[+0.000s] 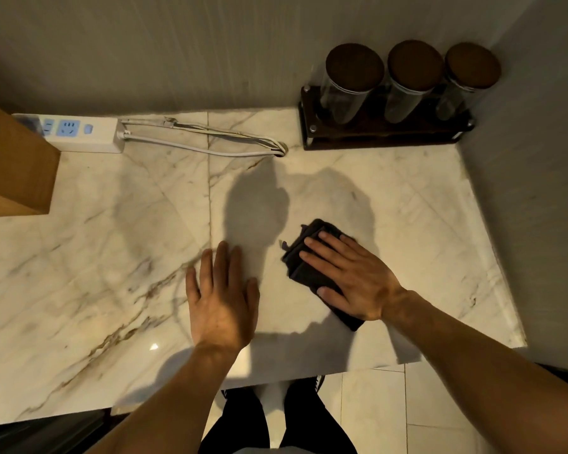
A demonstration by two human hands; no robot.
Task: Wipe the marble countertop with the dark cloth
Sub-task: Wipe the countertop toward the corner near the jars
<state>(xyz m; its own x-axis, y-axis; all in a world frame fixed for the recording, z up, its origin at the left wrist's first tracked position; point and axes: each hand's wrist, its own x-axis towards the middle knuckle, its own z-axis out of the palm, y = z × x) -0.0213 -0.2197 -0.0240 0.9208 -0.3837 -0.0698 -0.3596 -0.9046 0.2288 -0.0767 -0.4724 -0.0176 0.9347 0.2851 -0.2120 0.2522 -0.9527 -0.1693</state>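
The white marble countertop with brown veins fills the middle of the view. A folded dark cloth lies flat on it, right of centre. My right hand presses down on the cloth with fingers spread, covering most of it. My left hand rests palm down on the bare marble just left of the cloth, fingers apart, holding nothing.
A white power strip and its cables lie along the back wall. A dark rack holding three lidded glass jars stands in the back right corner. A cardboard box stands at the left. The counter's front edge is near my legs.
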